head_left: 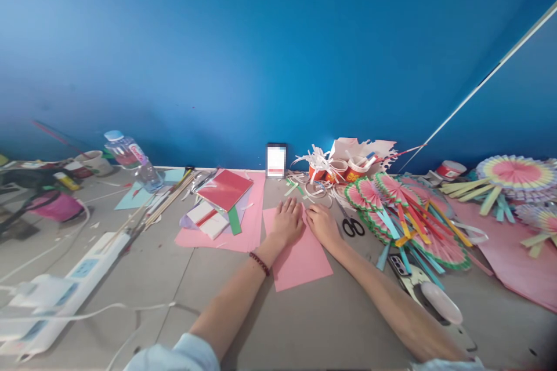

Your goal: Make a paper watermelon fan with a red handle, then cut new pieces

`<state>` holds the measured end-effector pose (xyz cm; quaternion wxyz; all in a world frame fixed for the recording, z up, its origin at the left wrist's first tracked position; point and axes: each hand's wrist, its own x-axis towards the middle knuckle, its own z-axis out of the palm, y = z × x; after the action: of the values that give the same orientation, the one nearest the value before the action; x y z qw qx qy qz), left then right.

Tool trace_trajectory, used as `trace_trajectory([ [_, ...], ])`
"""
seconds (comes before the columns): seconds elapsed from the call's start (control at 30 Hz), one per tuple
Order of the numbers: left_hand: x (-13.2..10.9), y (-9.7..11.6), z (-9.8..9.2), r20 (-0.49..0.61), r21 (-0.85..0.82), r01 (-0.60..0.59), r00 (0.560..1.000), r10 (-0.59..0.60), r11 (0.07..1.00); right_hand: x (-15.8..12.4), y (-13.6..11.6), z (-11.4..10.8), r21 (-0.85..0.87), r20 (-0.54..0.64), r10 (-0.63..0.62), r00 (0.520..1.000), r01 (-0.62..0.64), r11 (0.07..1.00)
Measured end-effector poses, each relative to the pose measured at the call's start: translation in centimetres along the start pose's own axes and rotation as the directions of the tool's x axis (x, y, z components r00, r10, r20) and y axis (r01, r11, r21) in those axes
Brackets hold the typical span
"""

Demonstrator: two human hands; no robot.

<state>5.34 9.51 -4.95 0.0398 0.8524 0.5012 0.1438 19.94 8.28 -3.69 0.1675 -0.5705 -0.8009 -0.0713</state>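
Observation:
Both my hands rest on the far end of a pink sheet of paper (300,261) lying on the grey table (331,324). My left hand (288,221) lies flat on it, fingers stretched toward the wall, a dark red bead bracelet (260,262) on the wrist. My right hand (321,221) lies beside it, fingers also laid flat on the sheet's far edge, the two hands nearly touching. Neither hand grips anything. Black-handled scissors (351,225) lie just right of my right hand.
Pink-and-green paper fans (404,220) pile up at the right; red paper cups (335,171) with strips and a phone (276,160) stand against the blue wall. Left: red booklet (225,188), water bottle (130,156), wooden sticks (169,200), white power strip (73,284).

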Motion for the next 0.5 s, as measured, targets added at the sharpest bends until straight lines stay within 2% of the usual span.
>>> trace_trajectory([
  [0.5, -0.1, 0.1, -0.3, 0.002, -0.006, -0.003, 1.000, 0.003, 1.000, -1.3, -0.5, -1.1, -0.052, 0.025, -0.008, 1.000, 0.009, 0.999],
])
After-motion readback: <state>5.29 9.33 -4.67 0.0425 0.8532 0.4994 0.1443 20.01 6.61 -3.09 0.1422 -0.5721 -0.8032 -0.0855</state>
